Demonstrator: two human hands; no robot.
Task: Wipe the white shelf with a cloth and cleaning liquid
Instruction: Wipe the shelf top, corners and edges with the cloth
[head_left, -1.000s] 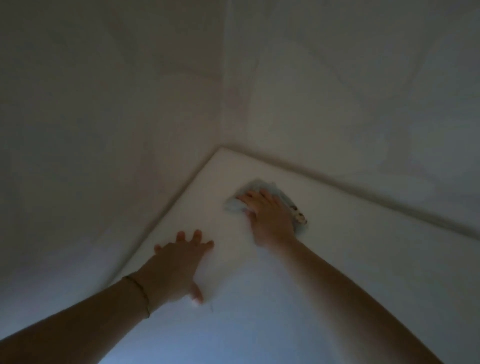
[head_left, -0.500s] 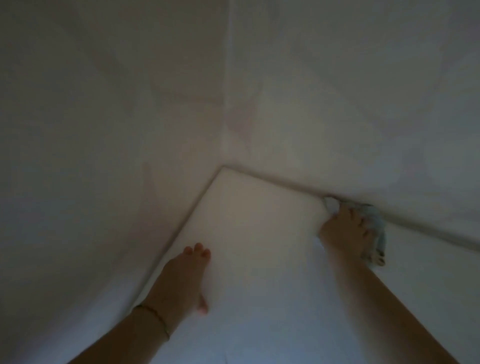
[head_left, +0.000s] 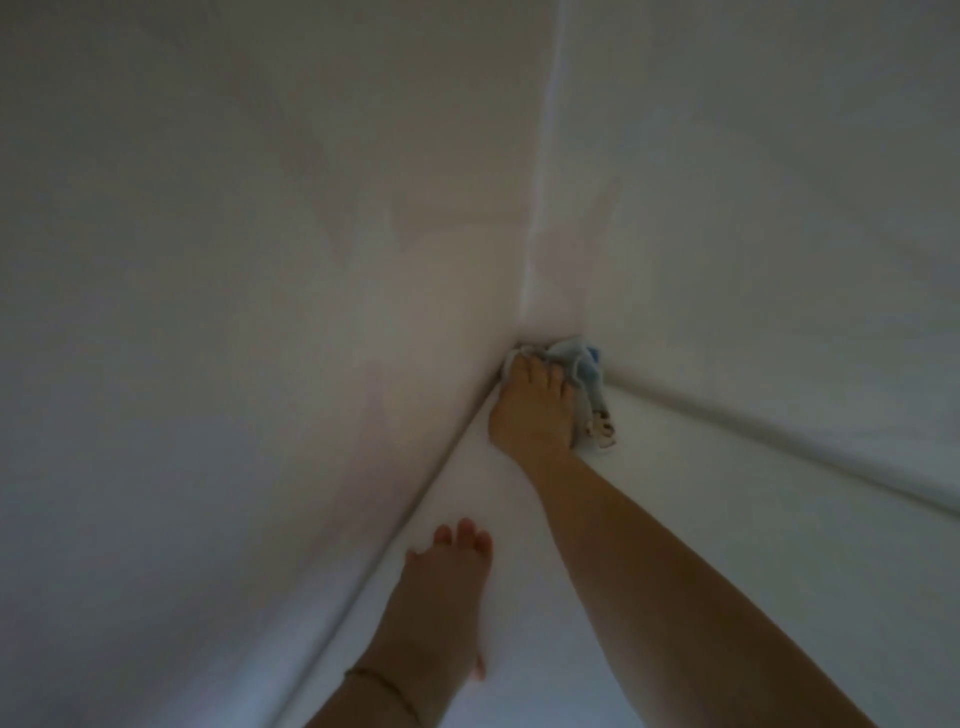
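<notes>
We wipe the far corner of the shelf (head_left: 727, 509), right hand (head_left: 535, 410) gripping the cloth (head_left: 582, 364), left hand (head_left: 441, 597) flat; next we should sweep outward.

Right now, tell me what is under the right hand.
The right hand grips a bunched pale blue cloth in the back corner of the white shelf; cloth shows past the fingers and on the right. The shelf surface beneath palm and cloth is covered.
</notes>
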